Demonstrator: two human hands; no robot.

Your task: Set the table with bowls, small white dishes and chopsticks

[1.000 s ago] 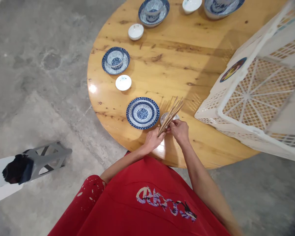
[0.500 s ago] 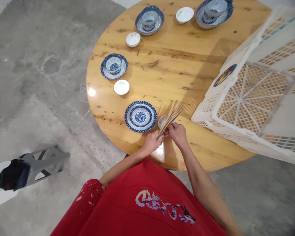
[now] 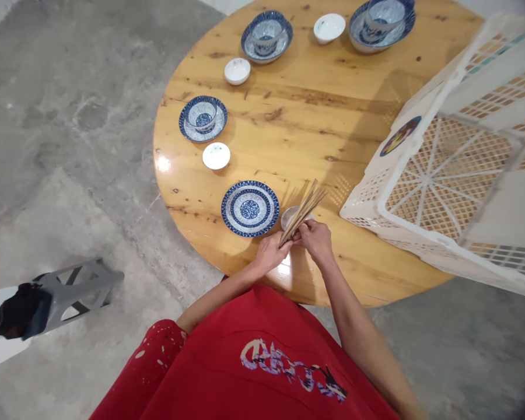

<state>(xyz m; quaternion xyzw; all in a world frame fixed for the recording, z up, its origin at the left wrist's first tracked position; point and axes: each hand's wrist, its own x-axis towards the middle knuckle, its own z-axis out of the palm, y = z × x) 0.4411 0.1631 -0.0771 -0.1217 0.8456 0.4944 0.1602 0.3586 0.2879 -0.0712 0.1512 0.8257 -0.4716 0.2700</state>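
Round wooden table (image 3: 315, 111), white crate (image 3: 446, 175) right of grip. Blue plate (image 3: 250, 207) just left, small dish (image 3: 289, 216) under the bundle. Chopsticks (image 3: 304, 209) clamped at base by left hand (image 3: 270, 252) and right hand (image 3: 317, 239); long axis fans up-right, away from grip.

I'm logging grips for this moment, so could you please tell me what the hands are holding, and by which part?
Both hands, left and right, hold a bundle of wooden chopsticks by its lower end; the free ends fan out above a small dish.
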